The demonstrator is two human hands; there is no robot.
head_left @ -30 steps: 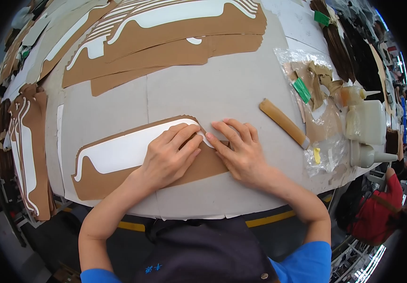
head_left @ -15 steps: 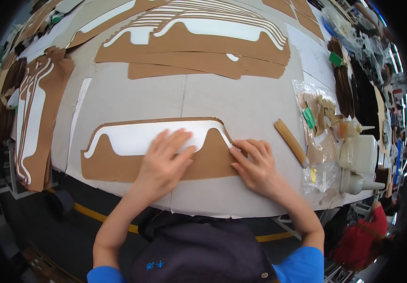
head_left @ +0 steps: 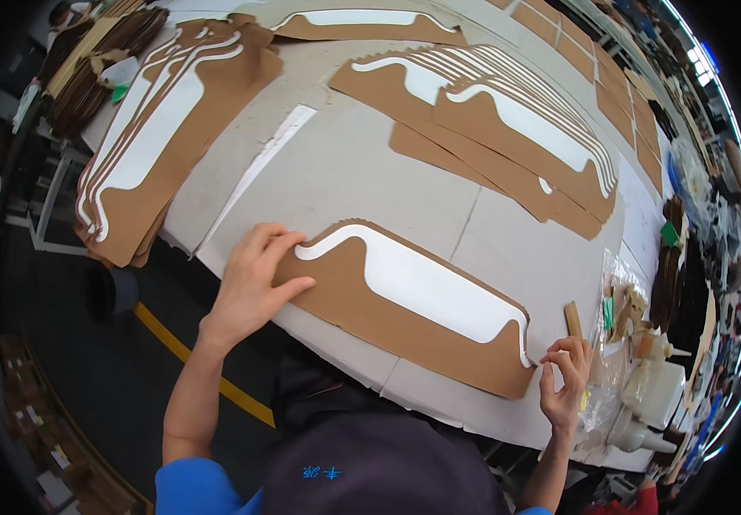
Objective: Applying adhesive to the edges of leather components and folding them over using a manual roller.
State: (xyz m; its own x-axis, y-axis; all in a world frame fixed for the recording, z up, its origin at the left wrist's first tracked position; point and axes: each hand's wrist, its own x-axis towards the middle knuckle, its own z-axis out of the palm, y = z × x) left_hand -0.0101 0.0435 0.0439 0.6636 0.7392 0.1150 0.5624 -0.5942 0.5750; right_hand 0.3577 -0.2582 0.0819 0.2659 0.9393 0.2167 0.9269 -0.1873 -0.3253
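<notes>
In front of me lies a brown leather-like panel (head_left: 405, 329) with a white shaped backing piece (head_left: 431, 286) along its far side. The backing has a curved narrow arm at each end. At the panel's left end rests my left hand (head_left: 255, 279), thumb on the brown surface and fingers by the tip of the white arm, spread apart. My right hand (head_left: 566, 378) is at the right end, thumb and forefinger pinched together at the panel's edge beside the other white tip. Its remaining fingers are curled.
Overlapping brown panels with white backings (head_left: 516, 129) fan out at the far right. Another stack (head_left: 164, 120) lies at the far left. A flat tan stick (head_left: 573, 319), clear plastic bag (head_left: 619, 343) and whitish plastic bottles (head_left: 654, 390) sit on the right.
My left hand has moved from the panel's middle to its left end. My right hand stays at the right end, now pinching. The view has turned, so the table appears tilted.
</notes>
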